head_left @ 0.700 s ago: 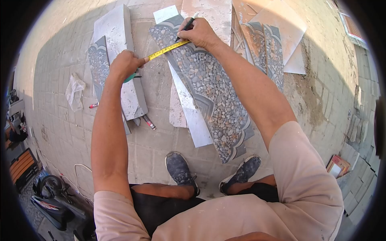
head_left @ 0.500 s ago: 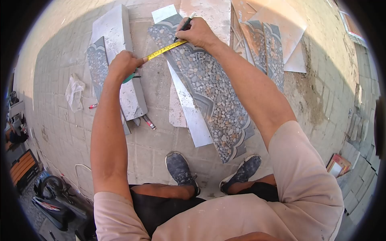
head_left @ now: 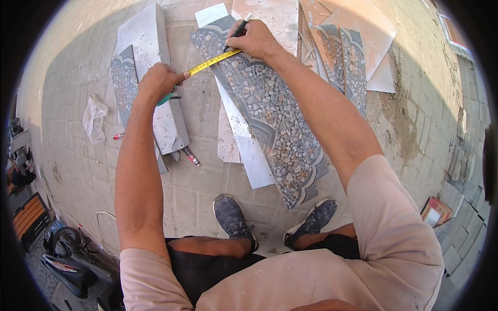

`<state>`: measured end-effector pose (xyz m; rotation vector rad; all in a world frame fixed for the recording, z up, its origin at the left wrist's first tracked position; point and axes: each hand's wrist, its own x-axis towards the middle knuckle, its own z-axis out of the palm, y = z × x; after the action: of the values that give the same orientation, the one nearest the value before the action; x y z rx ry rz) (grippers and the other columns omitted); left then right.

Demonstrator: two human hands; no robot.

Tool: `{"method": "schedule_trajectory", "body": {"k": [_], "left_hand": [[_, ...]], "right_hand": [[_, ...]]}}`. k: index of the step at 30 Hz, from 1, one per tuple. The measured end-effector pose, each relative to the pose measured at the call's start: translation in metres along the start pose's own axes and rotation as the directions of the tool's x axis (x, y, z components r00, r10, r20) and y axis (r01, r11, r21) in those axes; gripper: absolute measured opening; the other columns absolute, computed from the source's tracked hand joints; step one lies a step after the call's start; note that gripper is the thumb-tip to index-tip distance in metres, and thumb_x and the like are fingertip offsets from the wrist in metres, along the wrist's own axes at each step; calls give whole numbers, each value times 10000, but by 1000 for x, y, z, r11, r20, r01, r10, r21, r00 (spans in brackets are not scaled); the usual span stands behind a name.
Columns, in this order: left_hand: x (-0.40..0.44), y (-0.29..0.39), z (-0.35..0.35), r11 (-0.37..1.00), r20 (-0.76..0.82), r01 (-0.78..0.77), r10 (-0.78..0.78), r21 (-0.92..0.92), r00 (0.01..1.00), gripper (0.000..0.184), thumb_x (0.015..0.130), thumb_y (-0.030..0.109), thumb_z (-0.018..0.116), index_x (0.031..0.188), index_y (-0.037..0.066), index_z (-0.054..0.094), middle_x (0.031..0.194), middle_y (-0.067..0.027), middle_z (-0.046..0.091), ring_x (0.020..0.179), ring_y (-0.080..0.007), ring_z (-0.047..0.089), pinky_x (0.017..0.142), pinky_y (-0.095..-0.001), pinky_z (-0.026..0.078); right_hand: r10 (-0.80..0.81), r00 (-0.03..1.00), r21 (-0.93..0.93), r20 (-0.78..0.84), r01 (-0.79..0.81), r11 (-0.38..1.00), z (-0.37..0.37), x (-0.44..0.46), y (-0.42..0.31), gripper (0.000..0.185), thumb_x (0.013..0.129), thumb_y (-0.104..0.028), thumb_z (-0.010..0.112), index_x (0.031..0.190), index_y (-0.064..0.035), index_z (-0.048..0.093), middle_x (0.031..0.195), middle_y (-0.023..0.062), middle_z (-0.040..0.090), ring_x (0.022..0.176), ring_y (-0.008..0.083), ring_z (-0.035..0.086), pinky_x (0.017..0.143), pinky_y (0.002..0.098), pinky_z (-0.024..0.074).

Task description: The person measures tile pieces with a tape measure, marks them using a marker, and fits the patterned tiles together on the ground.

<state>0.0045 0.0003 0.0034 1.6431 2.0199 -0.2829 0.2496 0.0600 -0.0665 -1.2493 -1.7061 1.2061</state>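
My left hand (head_left: pixel 160 83) is closed round a tape measure, mostly hidden, with a bit of its green case showing below the palm. Its yellow blade (head_left: pixel 207 66) runs out to the right, over the far end of a pebble-patterned tile (head_left: pixel 285 124). There my right hand (head_left: pixel 252 39) grips a dark marker pen (head_left: pixel 240 29) with a pale end, its tip down by the tile and the blade. Under the tile's left side lies a white strip (head_left: pixel 254 168).
A long pale block (head_left: pixel 170 124) and a narrow pebble tile piece (head_left: pixel 123 85) lie at left, near a crumpled plastic bag (head_left: pixel 95 119). More cut tiles (head_left: pixel 354 67) lie at right. A motorbike (head_left: pixel 70 264) stands at lower left. My shoes (head_left: pixel 230 215) are just below the tile.
Both hands keep their grips on the tape measure and marker pen. My left hand and the tape have shifted very slightly up and left in view; little else differs.
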Motion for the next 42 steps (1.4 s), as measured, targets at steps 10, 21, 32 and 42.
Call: {"method": "schedule_trajectory", "body": {"k": [10,21,32,42], "left_hand": [[-3,0,-1,1000,4,-5,5,21,1000,439,798,484,683,736,51,731,703,-113,682,648,-236,655,673,-363,498],[-155,32,64,930,444,-197,325,-312,835,365,878,322,639,739,-14,670,579,-35,579,515,-96,504,500,-260,396],[-251,18,196,864,787,-41,475,-502,393,293,889,249,637,780,-19,682,632,-70,646,545,-100,570,517,-260,433],[-267,20,219,846,814,96,465,-524,347,270,887,204,651,751,-30,659,652,-78,647,579,-147,653,535,-271,498]], "right_hand": [[-6,983,311,-186,65,948,-13,-17,-14,189,791,-161,682,879,5,683,807,119,699,723,172,674,686,283,534],[568,717,13,-405,-616,788,-83,-299,-55,209,891,-187,544,920,-7,645,728,44,632,620,96,516,577,255,399],[829,415,225,-375,-827,516,-38,-448,-49,171,810,-84,565,928,-6,662,732,39,618,592,95,472,542,265,360],[686,488,31,-540,-803,595,-24,-476,-12,171,733,-141,642,818,5,666,687,163,638,650,264,629,634,363,480]]}}
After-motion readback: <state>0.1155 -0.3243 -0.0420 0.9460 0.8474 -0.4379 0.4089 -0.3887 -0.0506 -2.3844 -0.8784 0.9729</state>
